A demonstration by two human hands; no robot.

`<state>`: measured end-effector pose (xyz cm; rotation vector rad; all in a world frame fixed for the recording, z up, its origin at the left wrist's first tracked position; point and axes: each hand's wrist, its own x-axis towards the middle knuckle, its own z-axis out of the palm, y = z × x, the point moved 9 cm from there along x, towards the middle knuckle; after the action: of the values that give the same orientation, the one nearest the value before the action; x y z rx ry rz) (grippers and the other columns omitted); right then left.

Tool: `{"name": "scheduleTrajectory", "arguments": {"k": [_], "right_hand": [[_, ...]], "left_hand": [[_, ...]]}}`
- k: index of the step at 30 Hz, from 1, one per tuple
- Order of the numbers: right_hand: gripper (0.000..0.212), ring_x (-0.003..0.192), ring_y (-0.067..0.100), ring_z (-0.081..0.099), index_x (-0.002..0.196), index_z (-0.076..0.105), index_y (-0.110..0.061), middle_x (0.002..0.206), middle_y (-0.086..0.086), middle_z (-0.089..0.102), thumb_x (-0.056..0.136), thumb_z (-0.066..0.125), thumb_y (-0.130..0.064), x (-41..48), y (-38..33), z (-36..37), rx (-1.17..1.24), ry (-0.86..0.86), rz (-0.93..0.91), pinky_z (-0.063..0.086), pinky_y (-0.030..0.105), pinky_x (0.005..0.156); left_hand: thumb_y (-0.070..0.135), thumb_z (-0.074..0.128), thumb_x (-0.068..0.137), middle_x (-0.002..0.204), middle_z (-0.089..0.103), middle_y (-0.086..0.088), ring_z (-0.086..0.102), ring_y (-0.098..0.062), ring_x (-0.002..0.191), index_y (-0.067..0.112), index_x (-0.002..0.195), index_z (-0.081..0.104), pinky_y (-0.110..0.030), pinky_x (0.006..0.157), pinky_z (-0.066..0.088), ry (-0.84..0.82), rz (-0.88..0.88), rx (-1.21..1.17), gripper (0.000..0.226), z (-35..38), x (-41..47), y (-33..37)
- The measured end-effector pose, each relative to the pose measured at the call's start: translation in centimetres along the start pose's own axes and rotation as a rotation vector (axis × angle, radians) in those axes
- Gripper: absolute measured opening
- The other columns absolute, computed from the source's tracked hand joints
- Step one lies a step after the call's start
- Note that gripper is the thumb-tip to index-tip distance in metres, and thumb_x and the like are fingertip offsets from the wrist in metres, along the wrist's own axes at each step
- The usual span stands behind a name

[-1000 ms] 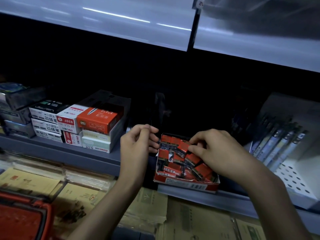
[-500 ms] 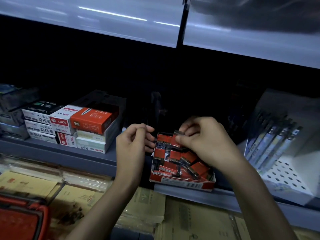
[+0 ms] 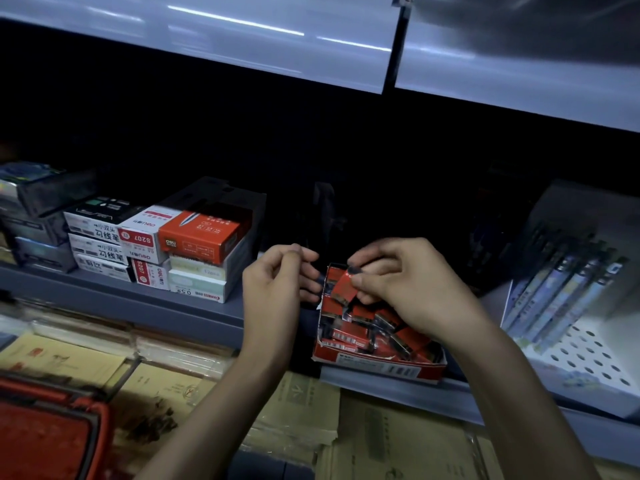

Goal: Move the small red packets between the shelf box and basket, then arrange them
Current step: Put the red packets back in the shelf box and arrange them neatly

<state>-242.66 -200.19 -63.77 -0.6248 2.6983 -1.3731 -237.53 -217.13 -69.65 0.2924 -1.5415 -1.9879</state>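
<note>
Our right hand (image 3: 412,289) pinches one small red packet (image 3: 346,284), a flat cardboard rectangle with a dark edge. Thumb and curled fingertips hold it tilted just above the far end of the red cardboard shelf box (image 3: 381,368). That box is an open, shallow tray with a ragged, torn rim. It sits at the near edge of the grey metal shelf (image 3: 156,303). Inside it the other red packets (image 3: 356,336) lie jumbled, some flat and some on edge, with white barcoded strips showing.

Our left hand (image 3: 273,289) hovers just left of the box with its fingers curled in and the thumb against the forefinger. The fingertips are close to the box's left wall. We cannot tell whether anything is held inside them.

The red plastic basket (image 3: 41,434), smooth with a dark rim, shows only partly at the near left corner, well apart from the box.

Far left on the shelf stands a stack of printed cardboard cartons (image 3: 201,233), with an orange-red one on top. To the right, a white perforated display rack (image 3: 588,362) leans back, holding a row of slim pens (image 3: 568,289). Below the shelf lie brown paper envelopes (image 3: 298,414), matte and slightly creased. Overhead, a glossy upper shelf (image 3: 242,39) reflects streaks of light.
</note>
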Motion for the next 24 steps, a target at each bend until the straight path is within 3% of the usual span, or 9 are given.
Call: {"name": "scheduleTrajectory", "arguments": {"k": [6, 12, 17, 21, 24], "right_hand": [[0.016, 0.072, 0.006, 0.073, 0.103, 0.078, -0.027, 0.080, -0.003, 0.076, 0.092, 0.073, -0.017, 0.3, -0.1, 0.7, -0.040, -0.007, -0.013, 0.057, 0.020, 0.073], [0.014, 0.070, 0.007, 0.073, 0.101, 0.079, -0.026, 0.078, -0.003, 0.076, 0.092, 0.073, -0.017, 0.8, 0.2, 1.9, -0.113, -0.077, -0.003, 0.060, 0.023, 0.074], [0.013, 0.069, -0.001, 0.069, 0.089, 0.078, -0.028, 0.077, -0.010, 0.073, 0.084, 0.081, -0.017, 0.7, -0.2, 1.8, -0.178, 0.044, -0.038, 0.057, 0.020, 0.071], [0.012, 0.070, -0.001, 0.068, 0.085, 0.077, -0.027, 0.075, -0.010, 0.072, 0.083, 0.083, -0.018, 0.2, 0.0, 1.5, -0.240, 0.081, -0.045, 0.060, 0.026, 0.077], [0.010, 0.073, -0.002, 0.068, 0.087, 0.079, -0.027, 0.076, -0.010, 0.073, 0.080, 0.085, -0.027, -0.3, -0.6, 1.3, -0.253, 0.003, -0.065, 0.057, 0.018, 0.073]], "left_hand": [[0.012, 0.047, 0.106, 0.074, 0.063, -0.012, 0.060, -0.015, 0.061, -0.001, 0.095, 0.069, -0.021, 0.054, 0.052, -0.019, 0.010, 0.010, 0.028, 0.1, -0.1, 0.2], [0.011, 0.047, 0.106, 0.071, 0.063, -0.010, 0.060, -0.014, 0.059, -0.003, 0.094, 0.069, -0.020, 0.054, 0.052, -0.021, 0.014, 0.010, 0.028, 0.1, -0.2, 0.2], [0.011, 0.047, 0.106, 0.071, 0.063, -0.011, 0.061, -0.013, 0.058, -0.003, 0.095, 0.069, -0.019, 0.053, 0.052, -0.027, 0.005, 0.008, 0.029, 0.1, -0.2, 0.2], [0.011, 0.047, 0.106, 0.069, 0.063, -0.008, 0.061, -0.011, 0.057, -0.001, 0.093, 0.070, -0.019, 0.052, 0.052, -0.021, 0.001, 0.005, 0.029, 0.1, -0.1, 0.1], [0.011, 0.047, 0.106, 0.067, 0.063, -0.006, 0.060, -0.012, 0.057, 0.000, 0.092, 0.070, -0.020, 0.052, 0.052, -0.018, -0.010, -0.011, 0.029, 0.1, 0.0, 0.0]]}}
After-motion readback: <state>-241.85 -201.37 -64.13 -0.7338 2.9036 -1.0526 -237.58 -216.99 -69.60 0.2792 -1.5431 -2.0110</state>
